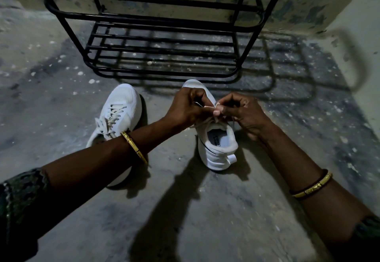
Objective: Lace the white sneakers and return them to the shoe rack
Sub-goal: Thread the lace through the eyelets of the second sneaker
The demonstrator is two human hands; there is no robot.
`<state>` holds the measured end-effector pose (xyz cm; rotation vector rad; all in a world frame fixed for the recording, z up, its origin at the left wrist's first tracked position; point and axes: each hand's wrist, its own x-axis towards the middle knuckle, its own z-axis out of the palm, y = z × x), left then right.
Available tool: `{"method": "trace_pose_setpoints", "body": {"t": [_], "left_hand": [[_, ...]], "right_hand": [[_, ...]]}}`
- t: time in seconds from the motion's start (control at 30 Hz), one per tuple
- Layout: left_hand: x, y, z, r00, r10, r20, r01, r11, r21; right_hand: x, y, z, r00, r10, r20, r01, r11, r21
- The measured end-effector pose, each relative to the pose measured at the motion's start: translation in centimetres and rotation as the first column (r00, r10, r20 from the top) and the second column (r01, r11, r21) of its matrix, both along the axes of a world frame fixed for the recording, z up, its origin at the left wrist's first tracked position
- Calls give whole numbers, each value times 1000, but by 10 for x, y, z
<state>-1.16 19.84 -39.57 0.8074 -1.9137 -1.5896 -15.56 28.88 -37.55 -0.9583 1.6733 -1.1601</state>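
Both my grips pinch the lace over the right-hand sneaker.

My left hand (186, 108) and right hand (244, 110) meet fingertip to fingertip, each closed on the white lace (209, 107) above the open-topped sneaker (218, 144). The laced sneaker (119, 113) lies under my left forearm; both stand on the floor (185, 210) before the black shoe rack (160, 35).

Two white sneakers stand on the floor: the left sneaker (118, 113) with its lace threaded through, and the right sneaker (216, 138) with its lace in two hands, the left hand (185, 109) and the right hand (244, 113). One black metal shoe rack (156, 21) stands behind them, showing two barred shelves in full. Each forearm carries a gold bangle, the left bangle (134, 147) and the right bangle (312, 185), two in all.
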Motion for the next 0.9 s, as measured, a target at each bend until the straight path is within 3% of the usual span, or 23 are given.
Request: {"method": "trace_pose_setpoints", "body": {"t": [0.2, 0.37, 0.53, 0.6, 0.77, 0.9], "left_hand": [[-1, -3, -3, 999, 45, 3, -43, 978, -206], [0, -5, -9, 992, 118, 42, -89, 900, -427], [0, -6, -6, 988, 123, 98, -33, 771, -636], [-1, -7, -5, 979, 152, 137, -25, 752, -658], [5, -8, -8, 943, 144, 299, 112, 711, -694], [8, -11, 2, 885, 18, 465, 269, 796, -542]], "right_hand": [[4, -4, 7, 1000, 18, 2, -18, 997, 75], [8, -4, 11, 995, 23, 93, -31, 996, 84], [4, -1, 8, 933, 38, 357, -70, 995, 76], [3, 1, 6, 923, 51, 382, -83, 994, 68], [7, 2, 5, 1000, 3, 26, -5, 997, 74], [14, 3, 6, 927, 14, -375, -35, 998, -48]]}}
